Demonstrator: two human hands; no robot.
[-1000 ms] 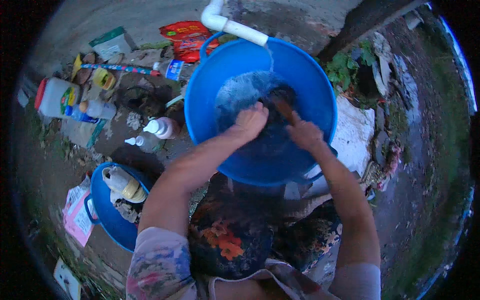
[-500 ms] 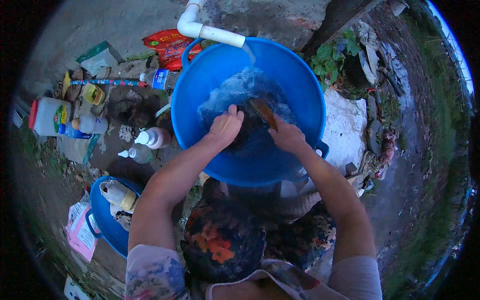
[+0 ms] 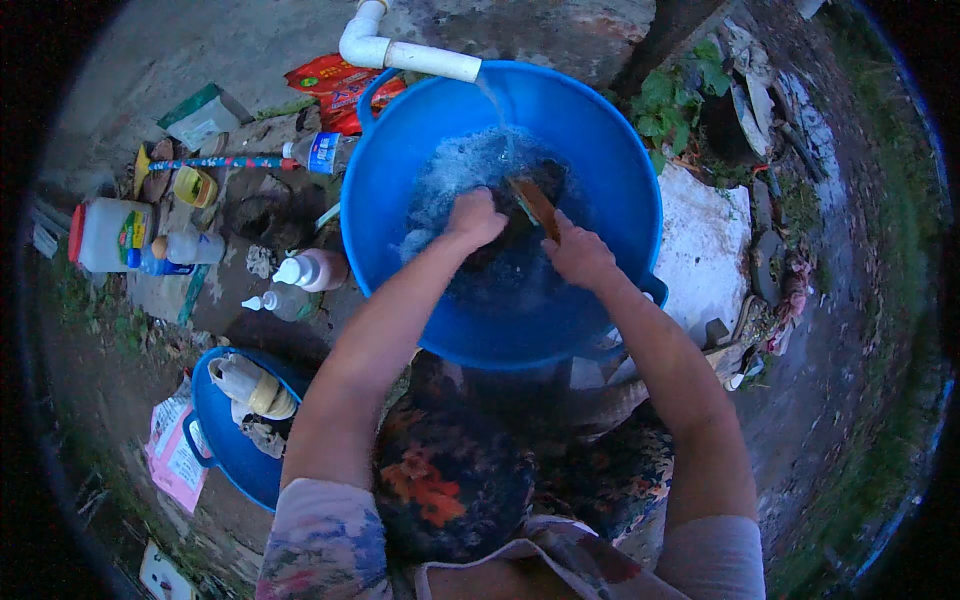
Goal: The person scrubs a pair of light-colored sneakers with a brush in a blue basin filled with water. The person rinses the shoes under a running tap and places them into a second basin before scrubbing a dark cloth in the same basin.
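Observation:
A big blue basin (image 3: 612, 160) stands in front of me with sudsy water (image 3: 450, 165) in it. Grasped in my right hand (image 3: 582, 256) is a wooden scrub brush (image 3: 536, 206), its pale bristle edge angled down toward a dark, soaked item (image 3: 488, 258). What that item is I cannot make out. On its left part presses my left hand (image 3: 476, 217), fingers curled down and mostly hidden. From a white pipe (image 3: 435, 61) over the far rim, a thin stream of water falls into the basin.
Left of the basin are pump bottles (image 3: 312, 270), a plastic jug (image 3: 112, 235) and a yellow container (image 3: 194, 187). A smaller blue tub (image 3: 235, 455) holding shoes (image 3: 255, 388) sits at the lower left. A red bag (image 3: 335, 85) lies behind; a white slab (image 3: 702, 235) is at right.
My left hand has shifted right, closer to the brush, with its fingers bent further down. The brush has tilted, showing more of its bristle side. The whole view has shifted slightly.

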